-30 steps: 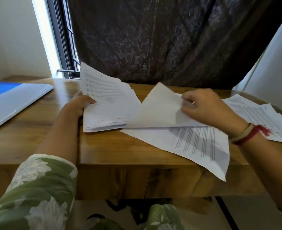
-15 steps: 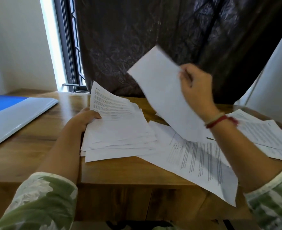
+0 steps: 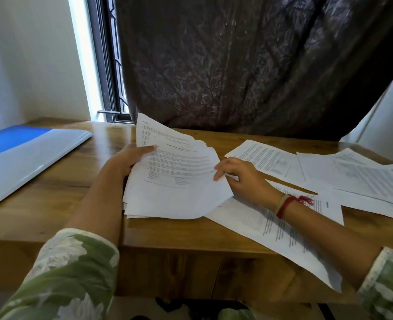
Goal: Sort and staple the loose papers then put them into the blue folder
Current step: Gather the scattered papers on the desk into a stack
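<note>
A stack of printed papers [image 3: 174, 179] lies tilted at the middle of the wooden table [image 3: 75, 204]. My left hand [image 3: 128, 160] grips its left edge, thumb on top. My right hand [image 3: 239, 179] holds the stack's right edge with its fingertips on the top sheet. Loose printed sheets [image 3: 357, 179] lie spread to the right, and one sheet [image 3: 283, 236] hangs over the table's front edge under my right forearm. The blue folder [image 3: 22, 158] lies shut at the far left. No stapler is in view.
A dark patterned curtain [image 3: 248, 65] hangs behind the table. A window frame [image 3: 105, 65] stands at the back left beside a white wall. The table's front edge runs just below my forearms.
My right hand swung the lifted sheet over and laid it face up on the stack, then came down to the stack's right edge. My left hand kept its hold.
</note>
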Demonstrator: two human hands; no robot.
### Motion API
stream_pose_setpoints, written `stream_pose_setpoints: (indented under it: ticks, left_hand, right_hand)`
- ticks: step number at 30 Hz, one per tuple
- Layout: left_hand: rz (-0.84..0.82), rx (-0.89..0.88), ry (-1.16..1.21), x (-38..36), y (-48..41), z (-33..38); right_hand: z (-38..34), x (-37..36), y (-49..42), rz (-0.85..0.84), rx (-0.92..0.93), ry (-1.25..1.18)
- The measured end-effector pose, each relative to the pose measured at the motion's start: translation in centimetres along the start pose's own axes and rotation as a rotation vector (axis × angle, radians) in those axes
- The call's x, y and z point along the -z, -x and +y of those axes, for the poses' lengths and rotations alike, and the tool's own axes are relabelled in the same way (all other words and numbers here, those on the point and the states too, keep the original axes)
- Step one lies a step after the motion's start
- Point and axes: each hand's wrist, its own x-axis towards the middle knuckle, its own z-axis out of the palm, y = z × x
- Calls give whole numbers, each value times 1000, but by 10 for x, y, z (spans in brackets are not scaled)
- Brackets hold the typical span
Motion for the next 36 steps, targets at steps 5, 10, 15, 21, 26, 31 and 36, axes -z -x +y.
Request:
stream_pose_setpoints:
  ticks: [5, 10, 15, 21, 26, 31, 36]
  left_hand:
    - [3, -97, -195, -7, -4, -1]
    - [31, -63, -193, -5, -5, -1]
    - [35, -47, -144, 0, -3, -1]
    - [3, -46, -151, -1, 1, 1]
    - [-20, -52, -137, 0, -2, 2]
    - [-12, -55, -134, 2, -3, 0]
    - [-24, -69, -130, -3, -1, 1]
  right_hand:
    - [-25, 17, -2, -12, -154, 122]
    - [-71, 49, 65, -535, -229, 466]
    - [-71, 27, 103, -585, -57, 836]
    - [-77, 69, 80, -625, -54, 775]
    - [-79, 92, 39, -169, -184, 1132]
    - [-72, 110, -6, 472, -28, 1153]
    - [-70, 121, -54, 828, 250, 596]
